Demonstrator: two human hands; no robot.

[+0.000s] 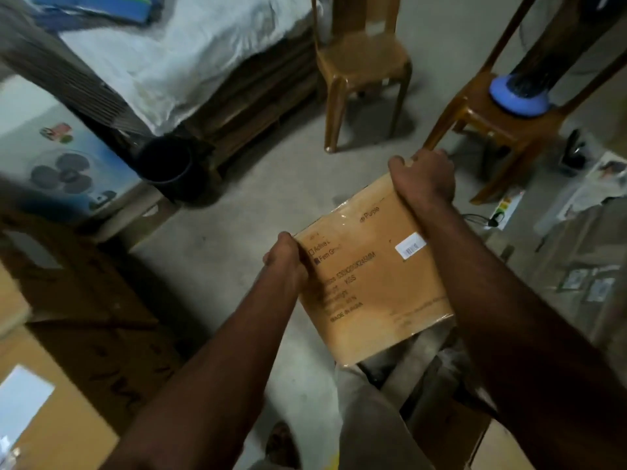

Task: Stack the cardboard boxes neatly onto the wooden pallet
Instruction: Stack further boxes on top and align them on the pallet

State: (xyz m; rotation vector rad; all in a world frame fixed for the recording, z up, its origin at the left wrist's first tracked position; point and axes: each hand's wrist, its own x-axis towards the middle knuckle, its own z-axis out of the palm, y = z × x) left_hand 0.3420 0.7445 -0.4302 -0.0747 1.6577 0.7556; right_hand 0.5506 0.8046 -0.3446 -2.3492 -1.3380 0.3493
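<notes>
Head view: flat brown cardboard box (369, 269) with printed black text, a white barcode label and a glossy tape or film strip across its upper face, carried in the air over the grey concrete floor (237, 232), tilted with its far edge higher. No wooden pallet can be identified with certainty in this view; the box is not resting on any surface.

Grip state: both hands hold the box. The left hand (285, 262) clamps the near-left edge, thumb on top and fingers curled beneath. The right hand (424, 178) curls over the far corner, diagonally opposite the left hand.

Handling judgement: the box appears light, since two edge grips carry it without visible strain. The panel between the hands looks stiff and shows no sag. The glossy strip lies just inside the right grip and is probably slippery; hold on bare cardboard at edges and corners. Edges may crush under hard pinching.

Surroundings: brown plastic chair (363, 62) well beyond the right hand; second brown chair (509, 123) to its right, carrying a blue-based object. More cardboard cartons (51, 418) lie left of the left forearm. Frame is motion-blurred.
</notes>
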